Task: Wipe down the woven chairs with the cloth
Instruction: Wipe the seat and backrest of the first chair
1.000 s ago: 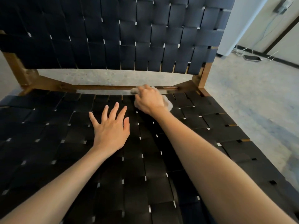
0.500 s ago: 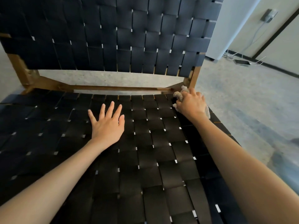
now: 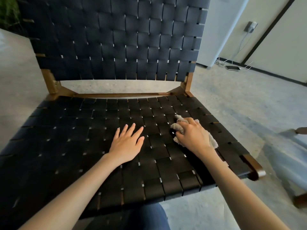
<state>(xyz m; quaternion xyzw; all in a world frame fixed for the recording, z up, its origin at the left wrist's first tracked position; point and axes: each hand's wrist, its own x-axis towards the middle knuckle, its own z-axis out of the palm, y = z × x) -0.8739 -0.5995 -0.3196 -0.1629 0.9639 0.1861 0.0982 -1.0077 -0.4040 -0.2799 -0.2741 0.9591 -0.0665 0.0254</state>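
Peeking from right hand: cloth.

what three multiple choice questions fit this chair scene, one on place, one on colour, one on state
1. Where on the seat does the cloth lie?
A) left side
B) right side
C) middle of the front edge

2. What colour is the chair frame?
A) brown
B) white
C) blue

3. How is the left hand?
A) gripping the cloth
B) raised off the seat
C) flat on the seat, fingers straight

Answers:
1 B, the right hand holds it bunched near the seat's right edge.
2 A, the bare wood shows brown.
3 C, its palm rests on the seat and holds nothing.
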